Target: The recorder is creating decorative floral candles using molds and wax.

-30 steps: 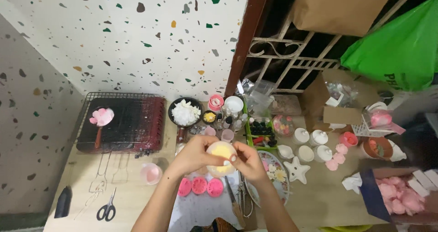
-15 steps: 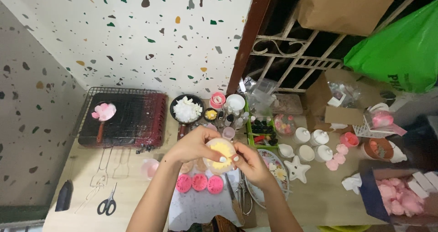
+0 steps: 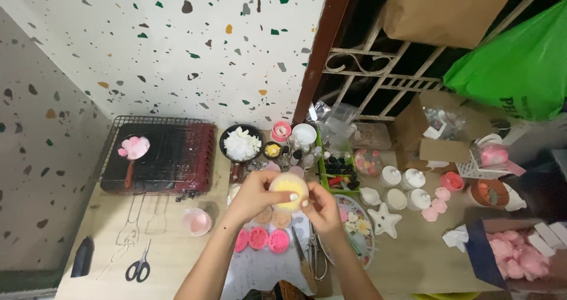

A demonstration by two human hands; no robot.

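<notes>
Left hand: your left hand (image 3: 255, 195) grips the round pale-yellow mould cup (image 3: 289, 189) from its left side, fingers curled over the rim.
Right hand: your right hand (image 3: 319, 208) pinches the same cup from the right, thumb against its edge.
Where the cup is: lifted just above the white cloth mat (image 3: 260, 266), between both hands, in front of the black pan.
Doing it well: keep the cup level and press evenly from both sides, so the yellow filling comes away whole; work over the mat, not over the open dishes.
Black pan: the round black pan (image 3: 241, 143) holds white flakes, probably wax.
Small dishes: a small bowl with yellow contents (image 3: 272, 150) sits just beside the pan; a pink cup (image 3: 281, 131) and a white cup (image 3: 304, 134) stand behind it.
Pink moulds: three round pink silicone moulds (image 3: 260, 239) lie in a row on the mat, below your hands.
Clear cup: a small translucent cup with pink contents (image 3: 196, 221) stands left of your left forearm.
Green tray: the green tray (image 3: 337, 173) holds small dark bottles.
</notes>
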